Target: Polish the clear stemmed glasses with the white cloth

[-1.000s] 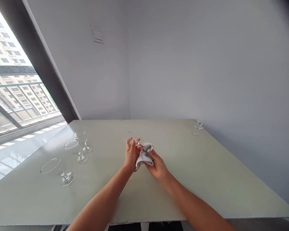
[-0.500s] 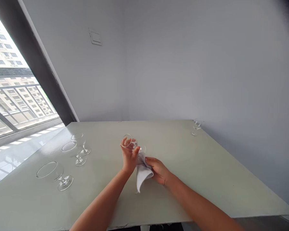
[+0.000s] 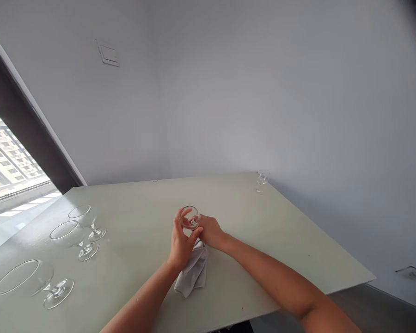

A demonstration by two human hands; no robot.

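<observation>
My left hand [image 3: 180,240] is wrapped round the bowl of a clear stemmed glass [image 3: 190,217], its rim tilted toward me. Behind and beside the glass, my right hand [image 3: 211,231] is closed at its base; the fingertips are hidden. A light grey cloth [image 3: 193,273] hangs down below both hands, its upper end hidden between them, so which fingers grip it is unclear.
Three larger stemmed glasses stand along the table's left side: a near one [image 3: 24,278], a middle one [image 3: 67,235] and a far one [image 3: 83,217]. A small glass [image 3: 262,179] stands at the table's [image 3: 280,273] far right corner, by the wall.
The view has turned to the right. My right hand has moved up behind the glass, nearer my left hand, and the cloth now hangs below my left hand.
</observation>
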